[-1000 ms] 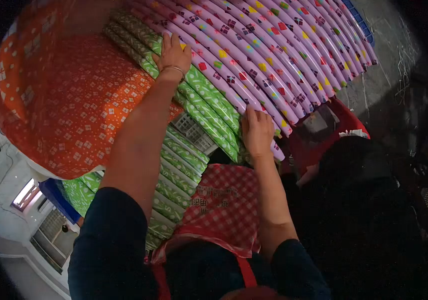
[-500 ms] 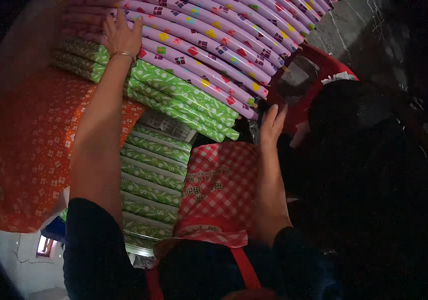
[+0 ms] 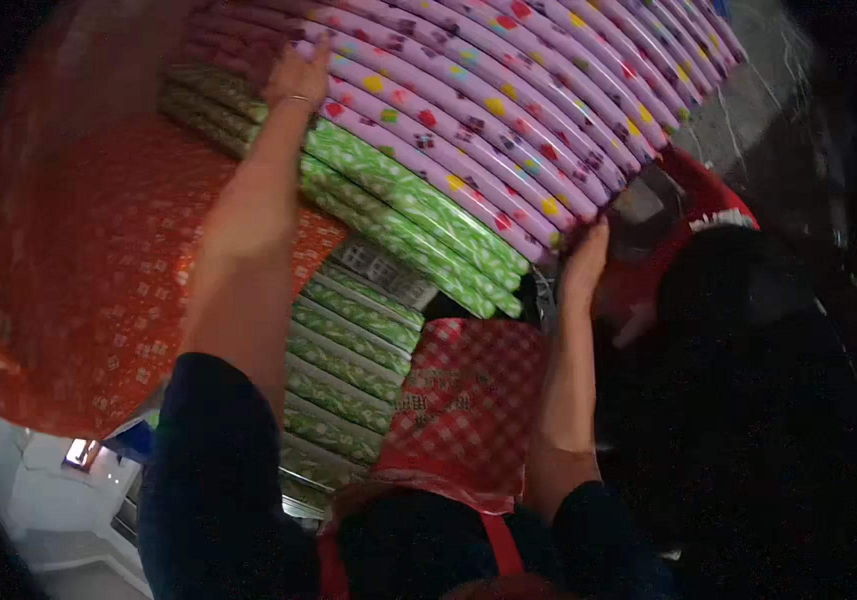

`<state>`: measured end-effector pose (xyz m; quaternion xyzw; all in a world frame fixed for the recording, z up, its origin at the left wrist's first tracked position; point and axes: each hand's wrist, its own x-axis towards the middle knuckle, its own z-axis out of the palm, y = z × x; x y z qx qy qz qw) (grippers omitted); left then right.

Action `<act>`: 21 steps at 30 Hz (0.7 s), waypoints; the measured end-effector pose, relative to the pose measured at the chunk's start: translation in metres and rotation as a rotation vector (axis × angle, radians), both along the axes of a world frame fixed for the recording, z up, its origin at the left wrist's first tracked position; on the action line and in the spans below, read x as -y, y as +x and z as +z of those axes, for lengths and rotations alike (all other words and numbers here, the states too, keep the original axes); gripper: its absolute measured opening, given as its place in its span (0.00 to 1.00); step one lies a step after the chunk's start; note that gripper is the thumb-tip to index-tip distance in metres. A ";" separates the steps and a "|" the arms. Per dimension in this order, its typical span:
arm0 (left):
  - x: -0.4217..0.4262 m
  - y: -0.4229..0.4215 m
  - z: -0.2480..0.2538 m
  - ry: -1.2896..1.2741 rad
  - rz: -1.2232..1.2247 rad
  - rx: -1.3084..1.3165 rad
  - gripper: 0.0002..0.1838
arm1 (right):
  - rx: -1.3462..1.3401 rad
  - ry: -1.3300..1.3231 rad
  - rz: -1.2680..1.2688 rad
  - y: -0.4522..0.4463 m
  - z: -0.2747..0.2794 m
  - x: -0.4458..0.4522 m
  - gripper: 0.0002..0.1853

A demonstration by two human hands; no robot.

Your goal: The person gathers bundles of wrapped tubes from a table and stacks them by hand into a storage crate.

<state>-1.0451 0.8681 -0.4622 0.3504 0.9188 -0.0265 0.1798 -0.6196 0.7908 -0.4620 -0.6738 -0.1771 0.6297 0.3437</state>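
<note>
My left hand (image 3: 298, 78) rests on the lilac gift-patterned wrapping paper rolls (image 3: 458, 125), close to where they meet the green rolls. Its fingers are stretched out, slightly blurred. My right hand (image 3: 585, 265) is held upright at the near-right ends of the lilac rolls, fingers extended and flat, seemingly touching the ends. Several green and white patterned wrapping paper rolls (image 3: 418, 215) lie alongside the lilac ones, just below my left hand. Neither hand is wrapped around a roll.
A large orange patterned sheet or bundle (image 3: 108, 300) fills the left side. More green rolls (image 3: 338, 390) are stacked below, beside my red checked apron (image 3: 468, 400). A red object (image 3: 703, 195), perhaps a chair, stands right of the roll ends, near a dark rounded shape (image 3: 728, 290).
The view has shifted, moving the scene rightward. My right hand has come up from beside the roll ends to lie against them. My left hand stays on the lilac rolls.
</note>
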 end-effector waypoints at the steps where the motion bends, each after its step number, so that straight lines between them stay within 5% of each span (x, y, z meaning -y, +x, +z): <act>1: 0.000 0.008 0.004 0.011 0.000 -0.091 0.49 | 0.230 0.213 0.165 0.023 -0.037 0.017 0.30; 4: 0.005 0.015 0.012 0.078 -0.005 -0.025 0.50 | 0.345 0.321 0.280 0.000 0.008 -0.009 0.34; 7: 0.002 0.014 0.004 0.067 -0.036 -0.125 0.50 | 0.158 0.278 0.043 -0.022 -0.011 -0.024 0.35; 9: 0.001 0.015 0.003 0.118 -0.008 -0.103 0.48 | 0.351 0.274 0.168 -0.021 -0.008 -0.023 0.36; 11: -0.006 0.010 0.016 0.041 0.061 0.084 0.48 | -0.089 0.253 0.110 -0.014 -0.001 -0.020 0.34; 13: -0.003 0.002 0.009 -0.041 0.118 0.283 0.47 | -0.064 0.264 0.153 -0.007 0.004 -0.017 0.34; 15: -0.002 -0.008 -0.011 0.098 -0.015 -0.053 0.45 | 0.044 0.332 0.222 0.004 -0.007 -0.012 0.32; 19: -0.019 0.034 0.007 0.046 -0.025 -0.022 0.41 | 0.166 0.293 -0.083 -0.007 -0.008 -0.024 0.28; 21: -0.016 0.024 -0.013 0.117 -0.108 -0.113 0.41 | 0.396 0.198 0.112 -0.023 -0.017 -0.029 0.22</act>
